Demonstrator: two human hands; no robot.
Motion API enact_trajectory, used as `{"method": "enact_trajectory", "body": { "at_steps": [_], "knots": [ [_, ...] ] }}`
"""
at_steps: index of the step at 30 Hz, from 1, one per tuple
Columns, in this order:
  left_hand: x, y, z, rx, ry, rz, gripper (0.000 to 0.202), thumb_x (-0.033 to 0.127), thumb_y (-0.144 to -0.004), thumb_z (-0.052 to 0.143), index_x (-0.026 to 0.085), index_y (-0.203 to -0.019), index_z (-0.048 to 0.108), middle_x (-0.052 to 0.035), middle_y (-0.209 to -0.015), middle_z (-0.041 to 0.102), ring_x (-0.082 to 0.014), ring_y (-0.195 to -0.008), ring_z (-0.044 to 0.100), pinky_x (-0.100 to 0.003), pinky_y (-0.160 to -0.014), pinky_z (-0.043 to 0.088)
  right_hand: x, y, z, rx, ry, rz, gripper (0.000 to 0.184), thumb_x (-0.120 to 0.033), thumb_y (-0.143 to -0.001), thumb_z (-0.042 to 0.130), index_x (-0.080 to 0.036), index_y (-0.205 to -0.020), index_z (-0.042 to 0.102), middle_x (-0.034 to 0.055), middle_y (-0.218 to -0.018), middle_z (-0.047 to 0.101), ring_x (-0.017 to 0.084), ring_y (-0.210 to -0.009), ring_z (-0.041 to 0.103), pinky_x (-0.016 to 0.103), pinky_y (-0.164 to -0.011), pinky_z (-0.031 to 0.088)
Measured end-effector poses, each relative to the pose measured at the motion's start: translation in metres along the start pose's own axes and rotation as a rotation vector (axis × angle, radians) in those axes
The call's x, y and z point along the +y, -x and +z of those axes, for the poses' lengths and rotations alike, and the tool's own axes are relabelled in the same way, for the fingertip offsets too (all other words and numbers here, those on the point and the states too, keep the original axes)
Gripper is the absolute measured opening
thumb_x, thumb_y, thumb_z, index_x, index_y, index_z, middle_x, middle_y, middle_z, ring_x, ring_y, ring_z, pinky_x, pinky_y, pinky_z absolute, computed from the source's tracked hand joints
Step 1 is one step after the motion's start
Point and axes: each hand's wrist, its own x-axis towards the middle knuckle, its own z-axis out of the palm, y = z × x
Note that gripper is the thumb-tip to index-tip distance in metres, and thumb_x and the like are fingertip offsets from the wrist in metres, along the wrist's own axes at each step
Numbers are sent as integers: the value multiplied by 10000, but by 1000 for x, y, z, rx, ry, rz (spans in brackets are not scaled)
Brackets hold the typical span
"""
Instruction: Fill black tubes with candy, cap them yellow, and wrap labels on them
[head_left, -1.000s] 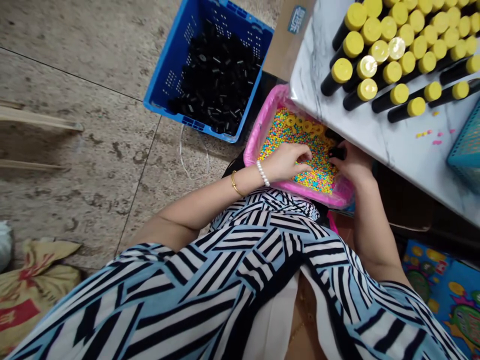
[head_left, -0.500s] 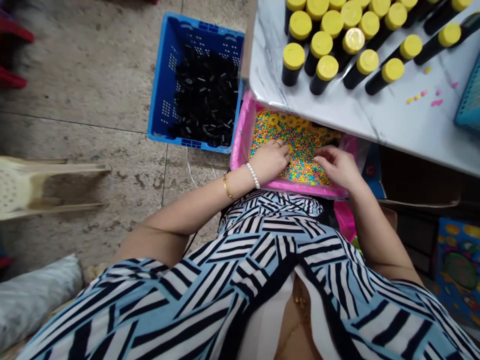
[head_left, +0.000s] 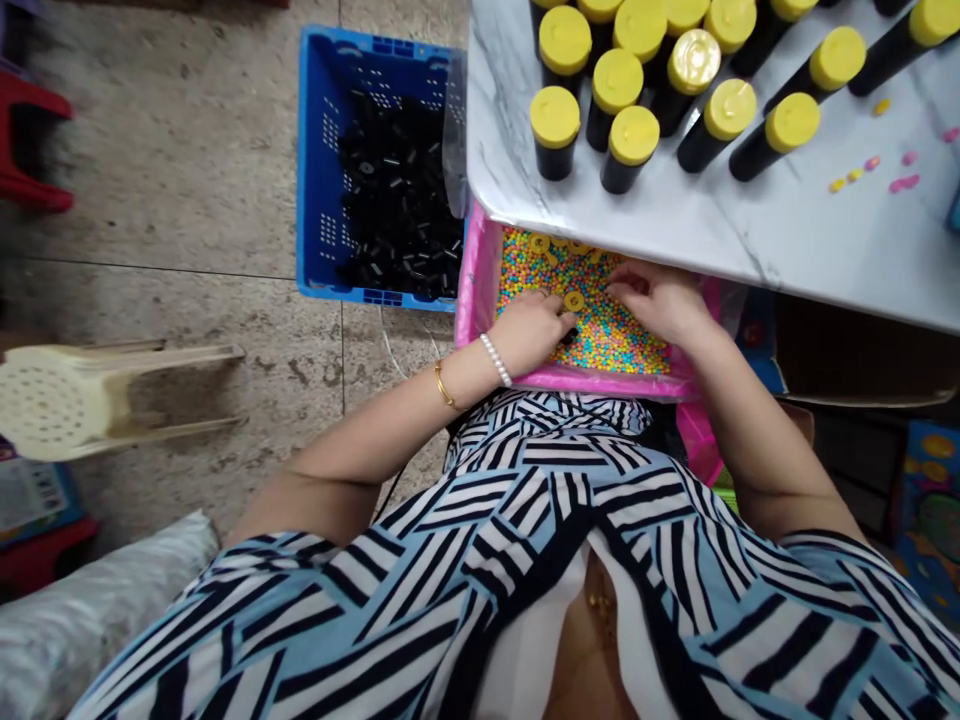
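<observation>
My left hand (head_left: 529, 330) is over the pink tray (head_left: 466, 290), its fingers curled round a black tube (head_left: 569, 336) that is mostly hidden; only a dark end shows by the thumb. Just past those fingertips is a yellow cap (head_left: 574, 302); whether it touches the tube I cannot tell. Small multicoloured candy balls (head_left: 600, 325) fill the tray, and more yellow caps (head_left: 540, 244) lie among them at its far side. My right hand (head_left: 660, 300) hovers over the tray's right part, thumb and fingers pinched together. Anything inside that pinch is hidden.
A marble-patterned table (head_left: 637, 220) overhangs the tray's far edge. On it stand several black tubes with yellow lids (head_left: 555, 118), near scattered candies (head_left: 855, 175). A blue crate (head_left: 319, 270) of black pieces (head_left: 401, 200) sits at left. A cream stool (head_left: 52, 400) lies farther left.
My right hand has moved up towards the table edge, its fingers still pinched. The left hand has shifted slightly, and a dark tube end now shows by its thumb. The view has shifted slightly.
</observation>
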Motion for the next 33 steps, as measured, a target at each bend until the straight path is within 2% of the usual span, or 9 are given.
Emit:
{"method": "enact_trajectory", "body": {
  "at_steps": [3, 7, 10, 13, 17, 22, 26, 28, 33],
  "knots": [
    [7, -7, 6, 27, -103, 67, 265, 188, -1008, 526, 87, -955, 764, -182, -932, 701, -309, -967, 656, -423, -829, 472, -2, -6, 4, -4, 20, -9, 259, -333, -896, 615, -194, -1040, 781, 57, -999, 801, 243, -867, 697, 383, -874, 545],
    [11, -15, 7, -47, 37, 171, 246, 169, -1002, 526, 110, -998, 765, -158, -977, 714, -271, -931, 675, -387, -807, 490, -6, -8, 8, -47, 42, -28, 262, -331, -916, 590, -204, -1058, 769, 52, -990, 799, 251, -877, 699, 387, -864, 552],
    [-2, -9, 1, -43, 262, 99, 238, 116, -935, 592, 153, -1112, 746, -106, -1036, 746, -231, -953, 710, -331, -835, 522, -6, -10, 7, -58, 79, -10, 257, -332, -930, 584, -209, -1065, 764, 59, -1010, 799, 268, -910, 707, 400, -882, 554],
    [-18, 4, -9, 69, 467, 32, 345, 67, -891, 580, 169, -1190, 717, -75, -1114, 774, -206, -1017, 731, -308, -904, 543, -10, -14, 11, -72, 181, -24, 264, -326, -948, 571, -214, -1087, 765, 84, -1061, 793, 297, -955, 699, 423, -909, 545],
    [-23, 20, -20, 162, 619, 27, 494, 23, -816, 546, 188, -1259, 690, -42, -1167, 781, -167, -1010, 739, -288, -945, 549, -25, -21, 32, -197, 316, -134, 267, -316, -960, 588, -221, -1151, 748, 112, -1148, 762, 314, -1010, 678, 420, -904, 533],
    [-18, 34, -27, 239, 686, -62, 370, 163, -842, 630, 170, -1205, 699, -59, -1120, 778, -183, -966, 732, -314, -921, 566, -25, -17, 48, -282, 378, -168, 221, -260, -939, 614, -198, -1110, 741, 146, -1179, 712, 299, -980, 669, 396, -841, 536],
    [-15, 44, -25, 344, 675, -125, 359, 190, -870, 608, 164, -1220, 683, -92, -1227, 750, -216, -1131, 704, -361, -1007, 551, -2, -4, 35, -127, 225, -157, 196, -270, -937, 619, -228, -1020, 791, 110, -1181, 723, 289, -1066, 675, 413, -944, 543],
    [-12, 47, -22, 369, 695, -134, 364, 181, -878, 597, 167, -1234, 676, -82, -1209, 757, -197, -1086, 713, -339, -986, 557, 9, 3, 28, -64, 85, -75, 204, -327, -931, 649, -236, -1024, 806, 86, -1111, 755, 278, -1041, 696, 426, -957, 556],
    [-2, 42, -13, 399, 688, -121, 366, 251, -885, 640, 156, -1237, 676, -90, -1130, 755, -199, -983, 709, -340, -914, 571, 14, 15, 20, -197, -529, 337, 330, -502, -804, 779, -215, -965, 754, -2, -735, 704, 182, -652, 675, 364, -680, 628]
  ]
}}
